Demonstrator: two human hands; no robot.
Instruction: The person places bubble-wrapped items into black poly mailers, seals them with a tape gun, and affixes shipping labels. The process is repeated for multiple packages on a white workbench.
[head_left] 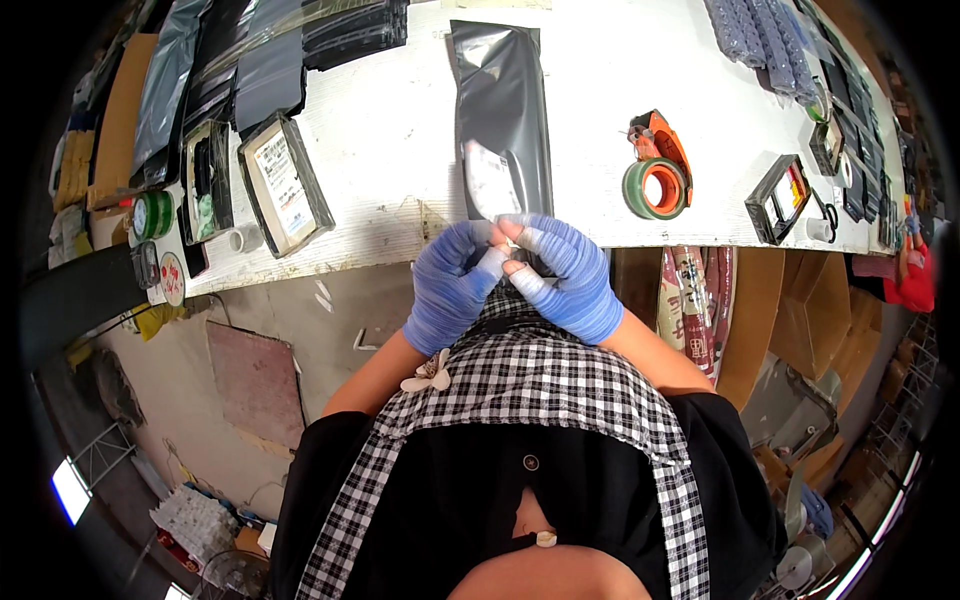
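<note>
A long grey plastic mailing bag (505,110) lies on the white table, its near end reaching the front edge. A pale patch shows on its lower left part. My left hand (457,285) and my right hand (568,278), both in blue knit gloves with bare fingertips, meet at that near end. Thumbs and fingers of both hands are pinched together there, gripping the bag's end. The fingers partly cover the spot, so the exact fold between them is hidden.
An orange tape dispenser (660,165) with a green roll stands right of the bag. Stacks of dark bags (350,35) lie at back left, with a framed label box (285,185) nearer. Bubble wrap (760,45) and a small box (778,200) are at right. Cardboard (750,310) stands below the table.
</note>
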